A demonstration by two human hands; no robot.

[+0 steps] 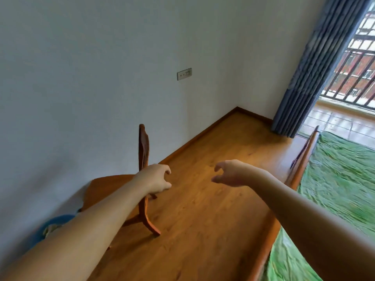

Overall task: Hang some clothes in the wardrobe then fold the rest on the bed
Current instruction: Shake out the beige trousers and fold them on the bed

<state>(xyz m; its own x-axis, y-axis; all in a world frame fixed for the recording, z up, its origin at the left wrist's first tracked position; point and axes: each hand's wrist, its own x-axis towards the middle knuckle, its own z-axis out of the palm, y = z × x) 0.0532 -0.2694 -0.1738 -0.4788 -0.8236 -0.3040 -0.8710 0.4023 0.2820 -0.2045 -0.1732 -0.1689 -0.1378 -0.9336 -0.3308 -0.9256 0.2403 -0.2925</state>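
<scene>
Curled hands [158,179] [229,173], curved wooden chair [143,147], perhaps blue tub [55,221]

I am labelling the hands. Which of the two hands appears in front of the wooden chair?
The left hand: it overlaps the backrest of the wooden chair in the view. The right hand is seen over the floor, nearer the green bed.

This is looking like a bedroom in a home. A bed [272,240] with a wooden frame and a rumpled green sheet [341,179] is lying just right of the right hand [229,173]. A wooden chair [109,187] is standing under the left hand [158,178], near a plain pale wall [81,78]. Wooden flooring [203,220] is spreading beneath both hands. Well beyond the right hand, a blue curtain [308,78] is hanging beside dark railings [357,74]. A socket plate [184,74] is sitting on the wall above the hands.
</scene>
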